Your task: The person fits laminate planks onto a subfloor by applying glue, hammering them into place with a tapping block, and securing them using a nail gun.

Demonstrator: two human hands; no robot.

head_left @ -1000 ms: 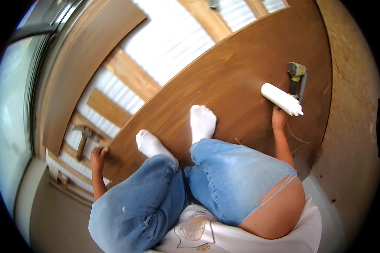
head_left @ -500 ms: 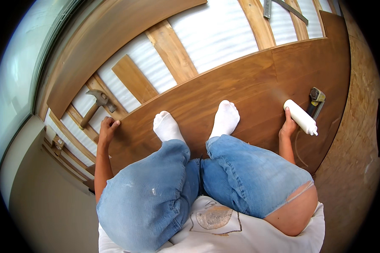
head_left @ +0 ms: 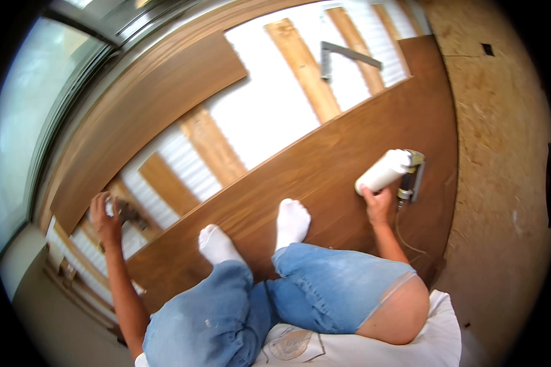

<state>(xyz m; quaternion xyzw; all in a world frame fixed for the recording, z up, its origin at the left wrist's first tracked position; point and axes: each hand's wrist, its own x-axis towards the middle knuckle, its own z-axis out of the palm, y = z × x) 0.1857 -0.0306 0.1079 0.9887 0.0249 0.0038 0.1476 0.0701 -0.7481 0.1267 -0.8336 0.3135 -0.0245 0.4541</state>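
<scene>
My left hand (head_left: 106,219) is beside the claw hammer (head_left: 130,215), over the open floor frame. Its thumb and fingers are apart, with nothing visible between them; part of the hammer is hidden by the hand and blur. In my right hand (head_left: 379,205) is a white squeeze bottle (head_left: 382,172), held tilted above the brown floorboards (head_left: 330,162). The bottle's far end overlaps a yellow-and-black air nailer (head_left: 413,174), which rests on the boards with a thin hose (head_left: 404,235) trailing from it.
Wooden battens (head_left: 211,144) cross white foam sheeting (head_left: 263,92) beyond the laid boards. A metal square (head_left: 349,54) lies across them. A loose long plank (head_left: 159,116) runs by the glass door (head_left: 49,104). Chipboard (head_left: 490,134) lies right. My socked feet (head_left: 292,222) stand on the floorboards.
My left hand has left the board edge and moved to the hammer. My right hand has swung the bottle round, its nozzle end now up by the nailer. The view has shifted.
</scene>
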